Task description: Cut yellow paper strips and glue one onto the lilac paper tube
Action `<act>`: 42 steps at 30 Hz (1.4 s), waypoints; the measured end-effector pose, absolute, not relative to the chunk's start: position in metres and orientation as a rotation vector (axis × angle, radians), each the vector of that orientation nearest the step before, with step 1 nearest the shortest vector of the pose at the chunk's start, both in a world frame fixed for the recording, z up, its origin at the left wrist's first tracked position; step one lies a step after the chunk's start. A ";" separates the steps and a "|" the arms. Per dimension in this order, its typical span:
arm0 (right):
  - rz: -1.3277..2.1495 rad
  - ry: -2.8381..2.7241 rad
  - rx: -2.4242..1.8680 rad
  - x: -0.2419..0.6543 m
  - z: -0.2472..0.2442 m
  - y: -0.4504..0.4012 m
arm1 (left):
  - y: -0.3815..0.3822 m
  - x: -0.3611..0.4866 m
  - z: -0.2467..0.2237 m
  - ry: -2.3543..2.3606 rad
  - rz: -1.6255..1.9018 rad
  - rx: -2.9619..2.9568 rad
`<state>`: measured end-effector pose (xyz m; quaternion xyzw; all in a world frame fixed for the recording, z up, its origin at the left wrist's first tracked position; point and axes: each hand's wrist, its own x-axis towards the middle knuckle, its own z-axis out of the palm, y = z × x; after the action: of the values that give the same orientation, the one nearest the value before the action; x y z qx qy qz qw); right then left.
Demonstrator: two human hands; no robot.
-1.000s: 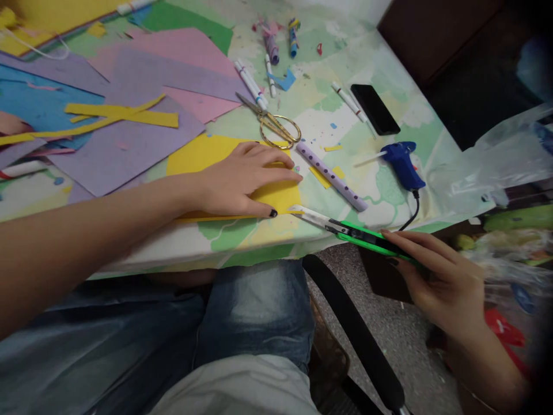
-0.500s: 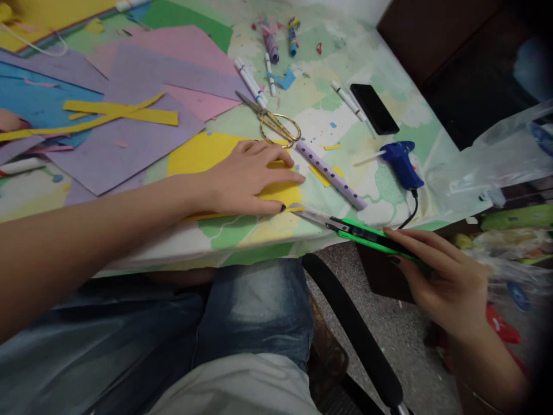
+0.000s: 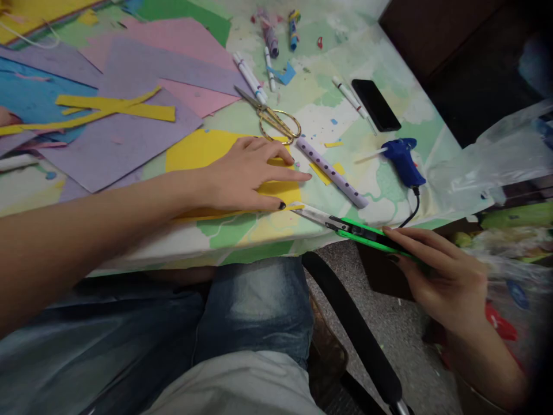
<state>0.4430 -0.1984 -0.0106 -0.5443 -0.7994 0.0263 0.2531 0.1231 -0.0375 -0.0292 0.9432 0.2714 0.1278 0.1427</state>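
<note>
Spread over a yellow sheet (image 3: 190, 155) at the table's front edge, my left hand (image 3: 246, 176) lies flat with its fingers apart. My right hand (image 3: 449, 276) grips a green box cutter (image 3: 367, 235), and its extended blade reaches the sheet's right end beside my left thumb. A thin yellow strip runs along the sheet's front edge, under the blade tip. Gold-handled scissors (image 3: 276, 124) lie just behind my left hand. A lilac dotted tube (image 3: 332, 173) rests to the right of them.
Purple (image 3: 142, 135) and pink sheets with yellow strips (image 3: 155, 111) cover the left side. A blue glue gun (image 3: 404, 161), a black phone (image 3: 375, 105) and white markers (image 3: 250, 78) lie farther back. A person's fingertips (image 3: 6, 117) show at the left edge.
The view has shifted slightly. My left hand still presses the sheet, its index finger reaching a little farther right. My right hand and the cutter have barely moved.
</note>
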 end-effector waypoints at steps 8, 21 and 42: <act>0.074 -2.170 -1.461 0.443 -0.011 -0.200 | -0.037 0.122 -0.030 0.764 0.375 2.724; 0.069 -2.179 -1.445 0.438 -0.009 -0.197 | -0.036 0.122 -0.029 0.756 0.304 2.767; 0.076 -2.210 -1.456 0.438 -0.008 -0.196 | -0.036 0.120 -0.030 0.756 0.266 2.766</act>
<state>0.4381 -0.1957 -0.0085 -0.5333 -0.8094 0.0279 0.2442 0.1202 -0.0357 -0.0297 0.9523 0.2603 0.0915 0.1306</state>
